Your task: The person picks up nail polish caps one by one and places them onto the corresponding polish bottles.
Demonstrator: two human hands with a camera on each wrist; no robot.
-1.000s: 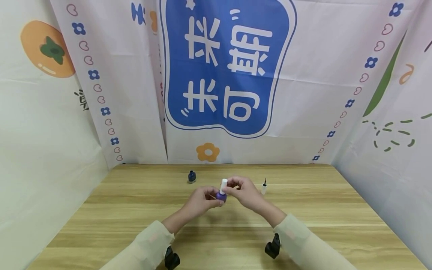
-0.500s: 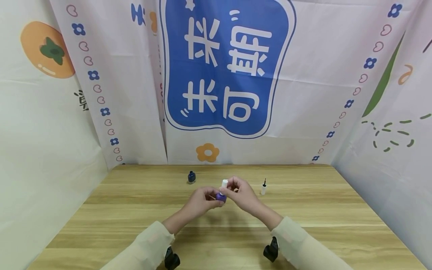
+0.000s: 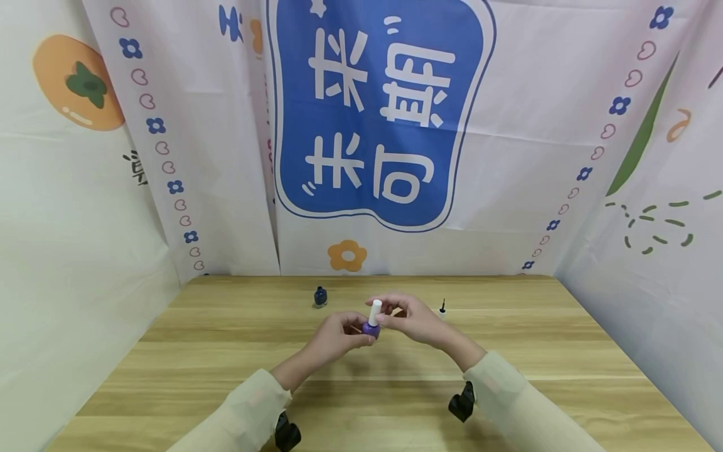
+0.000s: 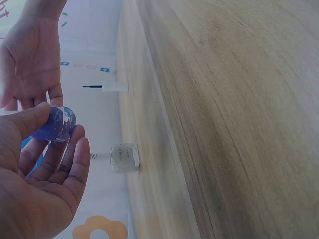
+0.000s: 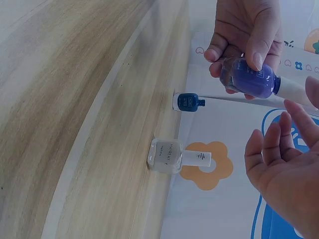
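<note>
While the left hand grips the purple bottle above the desk, about midway between the left and right edges and nearer the far edge, the right hand has thumb and fingers at its white cap; can't tell if they pinch it or only touch.

Risks: a slack left grip during a twist could let the smooth bottle spin or slip; a sudden jerk on the cap could drip polish on the desk. The uncapped blue bottle, near the far edge and left of middle, would likely spill if knocked. The brush cap stands bristles up toward the far right corner, just behind the right wrist; a backward bump could tip it.

Containers: purple bottle looks filled with purple, level unclear, cap seated or nearly so. Blue bottle shows dark blue, neck bare. Clear bottle stands upright, capped, hidden behind the hands in the head view; contents look pale or colourless, amount unclear.
</note>
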